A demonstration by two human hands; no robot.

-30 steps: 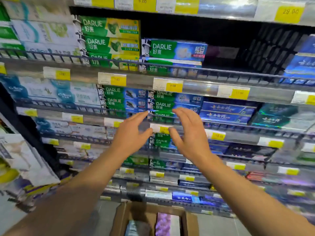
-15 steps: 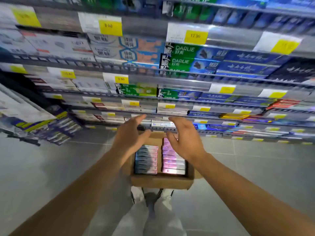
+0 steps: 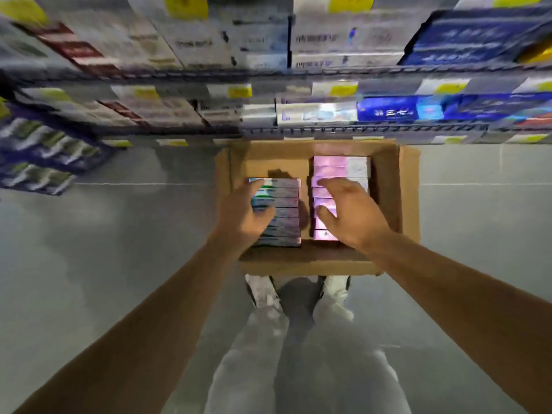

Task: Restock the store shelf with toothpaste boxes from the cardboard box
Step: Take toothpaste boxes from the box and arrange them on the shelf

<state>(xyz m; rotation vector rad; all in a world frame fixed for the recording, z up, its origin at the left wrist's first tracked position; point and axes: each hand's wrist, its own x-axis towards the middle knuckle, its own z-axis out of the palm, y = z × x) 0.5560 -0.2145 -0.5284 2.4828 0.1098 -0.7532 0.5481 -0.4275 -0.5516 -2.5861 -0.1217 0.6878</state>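
You are spreading your left hand (image 3: 245,216) and right hand (image 3: 348,212) wide, fingers (image 3: 324,183) holding nothing, over the toothpaste boxes (image 3: 283,210) just under them in the cardboard box (image 3: 388,174).

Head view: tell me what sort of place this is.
Most likely a shop's toothpaste aisle. Tiered shelves hold boxed goods behind yellow price tags, and an open carton of toothpaste boxes sits on the floor below both hands.

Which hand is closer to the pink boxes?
Right. The right hand hovers over the pink boxes; the left hand is over the other stack, beside them.
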